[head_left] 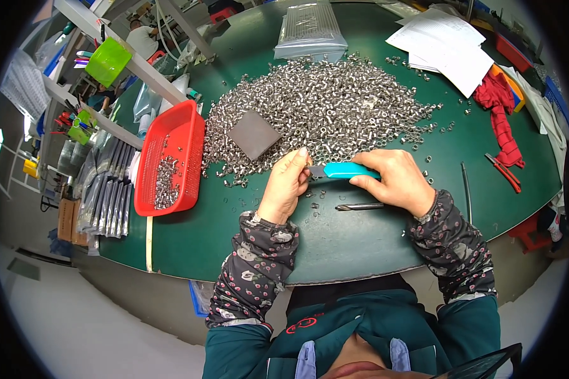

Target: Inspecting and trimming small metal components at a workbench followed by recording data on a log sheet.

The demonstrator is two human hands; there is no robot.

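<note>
My right hand [395, 180] is wrapped round a teal utility knife [348, 170], its grey blade [318, 171] pointing left. At the blade's tip, my left hand [285, 184] pinches a small metal part, mostly covered by the fingers. Just beyond both hands spreads a large heap of small shiny metal rings [335, 104]. A dark square block [254, 134] rests on the heap's near left side. On the green table [335, 252] below the knife lies a drill bit [359, 206], with a few loose bits near it.
A red plastic basket [198, 151] holding some metal parts stands left. Right are red-handled pliers [504, 174], a thin dark rod [466, 189], a red cloth [499, 114] and paper sheets [442, 41]. Bagged parts [310, 31] lie at the back. A metal frame [139, 69] rises at left.
</note>
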